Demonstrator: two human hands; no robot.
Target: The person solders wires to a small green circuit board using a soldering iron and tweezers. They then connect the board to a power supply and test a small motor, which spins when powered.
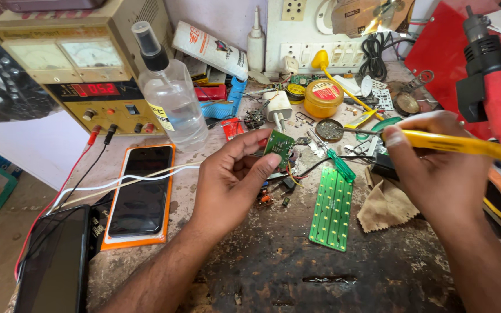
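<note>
My left hand (230, 182) holds a small green circuit board (279, 146) upright between thumb and fingers, above the middle of the workbench. Thin wires hang from the board's lower edge. My right hand (430, 168) grips a yellow-handled soldering iron (453, 144); its metal tip points left, toward a round tin of dark flux (330, 130). The iron's tip is apart from the small board. A long green LED strip board (331, 208) lies flat on the bench between my two hands.
A power supply (88, 64) with a red display stands at the back left, a clear spray bottle (170, 93) beside it. A phone in an orange case (140, 194) and another phone (53, 261) lie left. A yellow solder paste jar (323, 97), a green screwdriver (337, 162), a cloth (385, 206) and a red hot-air tool (497, 98) crowd the right.
</note>
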